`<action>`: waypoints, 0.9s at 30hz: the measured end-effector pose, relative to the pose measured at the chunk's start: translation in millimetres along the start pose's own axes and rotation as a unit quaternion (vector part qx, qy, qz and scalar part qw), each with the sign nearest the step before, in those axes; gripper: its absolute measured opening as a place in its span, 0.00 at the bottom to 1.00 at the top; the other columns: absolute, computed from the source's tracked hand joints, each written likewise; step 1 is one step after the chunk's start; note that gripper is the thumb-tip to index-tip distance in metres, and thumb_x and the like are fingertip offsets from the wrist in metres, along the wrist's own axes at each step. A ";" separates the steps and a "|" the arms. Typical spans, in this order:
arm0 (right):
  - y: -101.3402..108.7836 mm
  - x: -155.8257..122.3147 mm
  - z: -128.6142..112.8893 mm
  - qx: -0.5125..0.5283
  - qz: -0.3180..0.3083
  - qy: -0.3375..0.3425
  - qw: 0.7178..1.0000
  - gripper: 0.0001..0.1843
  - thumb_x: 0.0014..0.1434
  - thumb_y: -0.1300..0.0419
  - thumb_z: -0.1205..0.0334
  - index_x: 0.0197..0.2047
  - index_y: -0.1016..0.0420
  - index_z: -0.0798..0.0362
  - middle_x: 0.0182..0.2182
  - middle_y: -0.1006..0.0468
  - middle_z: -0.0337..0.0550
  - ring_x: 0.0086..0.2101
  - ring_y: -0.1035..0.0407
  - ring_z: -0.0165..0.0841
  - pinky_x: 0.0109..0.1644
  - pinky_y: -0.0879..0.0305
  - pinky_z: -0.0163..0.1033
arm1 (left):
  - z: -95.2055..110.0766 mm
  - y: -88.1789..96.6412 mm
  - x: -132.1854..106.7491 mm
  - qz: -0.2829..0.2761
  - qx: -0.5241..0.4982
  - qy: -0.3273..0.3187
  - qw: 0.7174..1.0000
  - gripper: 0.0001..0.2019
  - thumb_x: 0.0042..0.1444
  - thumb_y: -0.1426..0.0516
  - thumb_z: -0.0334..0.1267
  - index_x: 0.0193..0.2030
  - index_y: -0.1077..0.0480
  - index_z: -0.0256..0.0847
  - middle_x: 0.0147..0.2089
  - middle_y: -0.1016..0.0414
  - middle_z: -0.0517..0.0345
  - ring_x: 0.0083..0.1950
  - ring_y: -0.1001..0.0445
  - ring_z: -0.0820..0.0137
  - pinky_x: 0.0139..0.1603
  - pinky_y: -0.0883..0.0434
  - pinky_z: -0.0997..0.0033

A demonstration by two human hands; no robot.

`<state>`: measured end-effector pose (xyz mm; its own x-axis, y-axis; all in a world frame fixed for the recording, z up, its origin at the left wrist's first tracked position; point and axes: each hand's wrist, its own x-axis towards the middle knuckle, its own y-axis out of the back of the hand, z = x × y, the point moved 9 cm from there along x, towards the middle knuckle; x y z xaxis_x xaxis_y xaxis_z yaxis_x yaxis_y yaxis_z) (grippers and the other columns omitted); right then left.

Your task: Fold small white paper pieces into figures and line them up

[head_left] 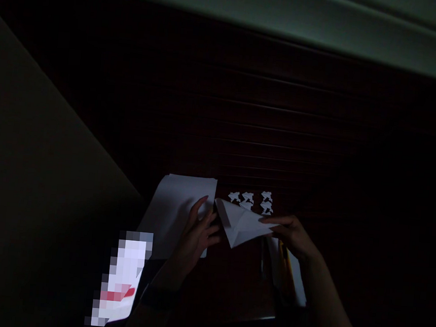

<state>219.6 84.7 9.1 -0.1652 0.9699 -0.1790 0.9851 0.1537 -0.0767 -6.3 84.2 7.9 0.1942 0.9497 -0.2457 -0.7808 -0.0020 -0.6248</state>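
Between my hands is a white sheet of folded paper (pixel 241 224), creased into a pointed shape and raised above the dark table. My right hand (pixel 292 232) pinches its right end between thumb and fingers. My left hand (pixel 198 233), fingers spread, hovers just left of the paper and seems apart from it. Under and behind that hand lies a stack of white paper sheets (pixel 179 195). Beyond the folded paper sit several small folded paper figures (pixel 247 196) in loose rows.
A lit phone (pixel 126 277), its screen blurred out, stands at the lower left. Right of centre, below my right hand, are a yellow-edged item (pixel 286 263) and white papers (pixel 299 280). The dark table (pixel 229 292) ends near the bottom. The room is dim.
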 end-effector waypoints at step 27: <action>-79.8 8.8 16.9 0.159 0.017 0.007 0.987 0.16 0.49 0.35 0.57 0.42 0.25 0.52 0.36 0.21 0.43 0.35 0.28 0.37 0.38 0.33 0.40 | -12.3 -6.2 1.6 -0.045 0.357 -0.092 0.929 0.08 0.46 0.37 0.40 0.28 0.30 0.38 0.28 0.24 0.59 0.32 0.25 0.70 0.33 0.30 0.75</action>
<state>138.7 77.8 -2.9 -0.1300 0.9763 -0.1730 0.9253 0.0568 -0.3749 6.2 81.9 2.3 0.2248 0.9734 -0.0448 -0.9736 0.2262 0.0293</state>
